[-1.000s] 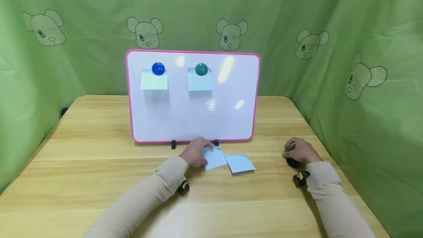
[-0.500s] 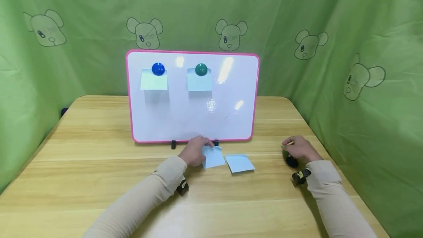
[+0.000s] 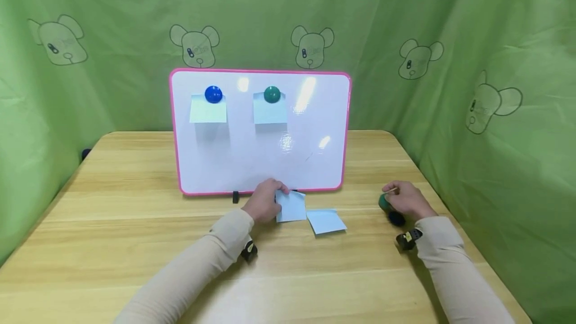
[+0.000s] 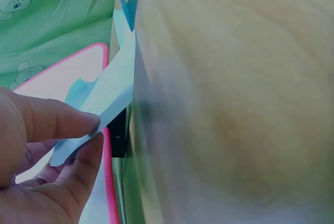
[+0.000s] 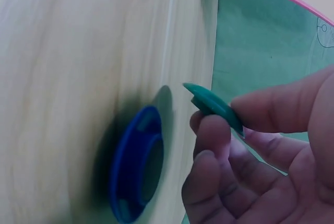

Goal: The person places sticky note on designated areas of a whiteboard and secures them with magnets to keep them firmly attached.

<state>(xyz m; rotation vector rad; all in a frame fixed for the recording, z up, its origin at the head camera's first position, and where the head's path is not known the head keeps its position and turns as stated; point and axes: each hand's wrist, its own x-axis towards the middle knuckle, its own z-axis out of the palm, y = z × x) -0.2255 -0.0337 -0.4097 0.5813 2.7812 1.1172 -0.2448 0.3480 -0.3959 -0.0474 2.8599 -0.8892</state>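
Observation:
My left hand [image 3: 263,202] pinches a pale blue sticky note [image 3: 291,206] by its left edge between thumb and fingers, in front of the whiteboard's lower edge. In the left wrist view the held note [image 4: 112,80] slants away from the thumb and fingertips. Another blue sticky note [image 3: 327,222] lies on the table just to its right. At the right, my right hand [image 3: 408,200] pinches a round green magnet [image 5: 214,104], tilted on edge, between thumb and fingers. Below that hand a blue magnet [image 5: 136,166] lies on the table, its hollow underside showing.
A pink-framed whiteboard [image 3: 261,164] stands at the back on small black feet [image 3: 235,197]. A blue magnet [image 3: 213,94] and a green magnet [image 3: 272,94] each hold a note on its upper part. Green curtains [image 3: 369,19] surround the wooden table [image 3: 112,204].
My left hand has moved slightly up toward the whiteboard, raising the pinched note. My right hand has lifted a little and turned the green magnet, so more of it shows beside the blue one.

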